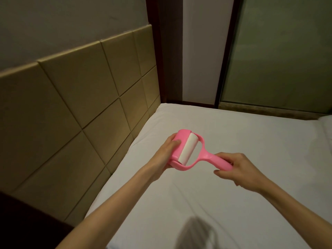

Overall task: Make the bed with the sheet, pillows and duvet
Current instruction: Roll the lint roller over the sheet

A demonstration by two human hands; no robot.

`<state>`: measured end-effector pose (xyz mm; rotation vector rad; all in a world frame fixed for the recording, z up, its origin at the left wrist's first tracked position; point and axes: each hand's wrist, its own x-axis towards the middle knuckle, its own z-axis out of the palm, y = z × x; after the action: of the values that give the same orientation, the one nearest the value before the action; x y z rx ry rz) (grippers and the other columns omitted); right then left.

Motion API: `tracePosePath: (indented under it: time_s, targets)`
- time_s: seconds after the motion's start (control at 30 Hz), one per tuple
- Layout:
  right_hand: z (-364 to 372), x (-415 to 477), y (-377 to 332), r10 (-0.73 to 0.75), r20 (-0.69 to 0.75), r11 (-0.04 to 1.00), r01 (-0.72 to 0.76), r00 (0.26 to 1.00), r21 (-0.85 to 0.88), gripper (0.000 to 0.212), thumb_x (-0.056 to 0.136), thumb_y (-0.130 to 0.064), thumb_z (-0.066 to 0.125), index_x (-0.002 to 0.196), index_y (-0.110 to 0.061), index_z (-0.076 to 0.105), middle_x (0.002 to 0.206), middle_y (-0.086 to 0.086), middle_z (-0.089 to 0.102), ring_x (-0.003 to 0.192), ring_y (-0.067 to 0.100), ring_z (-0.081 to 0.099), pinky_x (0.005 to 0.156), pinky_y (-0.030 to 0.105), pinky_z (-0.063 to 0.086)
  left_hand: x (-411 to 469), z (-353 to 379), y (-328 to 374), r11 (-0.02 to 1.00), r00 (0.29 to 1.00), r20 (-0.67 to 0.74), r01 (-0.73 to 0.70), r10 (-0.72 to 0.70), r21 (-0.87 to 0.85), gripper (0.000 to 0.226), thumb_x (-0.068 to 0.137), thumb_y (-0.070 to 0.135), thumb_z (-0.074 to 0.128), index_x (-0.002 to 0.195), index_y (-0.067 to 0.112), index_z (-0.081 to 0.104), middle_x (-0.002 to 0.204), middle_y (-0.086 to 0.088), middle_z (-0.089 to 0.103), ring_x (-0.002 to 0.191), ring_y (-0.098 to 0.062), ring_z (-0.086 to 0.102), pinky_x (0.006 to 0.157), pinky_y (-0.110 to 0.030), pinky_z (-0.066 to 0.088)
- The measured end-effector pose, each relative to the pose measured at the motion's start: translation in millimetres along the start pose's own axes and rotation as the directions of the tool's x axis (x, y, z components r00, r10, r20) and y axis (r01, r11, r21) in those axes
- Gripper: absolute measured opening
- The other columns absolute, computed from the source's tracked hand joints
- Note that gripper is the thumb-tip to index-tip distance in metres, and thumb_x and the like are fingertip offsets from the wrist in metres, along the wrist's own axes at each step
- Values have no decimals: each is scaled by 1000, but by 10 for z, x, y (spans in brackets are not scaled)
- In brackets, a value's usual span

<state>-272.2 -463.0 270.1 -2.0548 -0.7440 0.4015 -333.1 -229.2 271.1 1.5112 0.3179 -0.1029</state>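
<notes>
A pink lint roller (187, 150) shows its white roll. Tan padded wall panels (71, 105) run along the left beneath a grey wall (62, 20). A frosted glass pane (280, 60) stands beside a dark wooden frame (168, 51).

Hands (166, 152) (239, 168) hold pink roller (187, 150), probably lint.

The lint roller (194, 153) I hold is pink with a white roll. My sheet (233, 141) is plain white. The headboard (71, 108) looks tan, in square panels.
</notes>
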Motion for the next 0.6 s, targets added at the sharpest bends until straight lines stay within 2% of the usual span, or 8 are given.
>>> tracePosePath:
  time_s: [0.13,0.27,0.47,0.6]
  targets:
    - [-34,1,-86,-29,43,999,29,999,-21,28,78,-7,71,96,-29,68,64,-3,57,45,6,50,41,23,41,-103,-43,55,1000,999,39,-22,22,-1,36,96,44,46,132,40,44,115,-5,57,90,-19,60,65,-27,53]
    - [-69,11,-183,-47,98,998,50,994,-34,28,79,-5,71,101,-22,69,63,-2,56,43,5,48,41,23,41,-214,-81,85,1000,997,77,-14,16,-22,30,86,50,49,117,50,50,117,-13,57,97,-29,60,71,-33,54]
    - [21,-7,-208,-65,160,997,69,985,-20,29,80,-4,70,104,-21,69,61,-3,54,43,8,46,41,25,42,-382,-141,59,1000,996,83,-24,26,-20,26,96,42,45,120,48,48,112,-10,59,90,-25,64,63,-27,55]
    - [199,-18,-195,-51,189,998,58,981,-31,27,81,-4,67,103,-19,67,66,5,54,43,7,46,41,25,42,-480,-181,0,998,998,36,-55,54,39,27,86,47,46,112,54,51,114,-7,61,94,-27,63,74,-36,54]
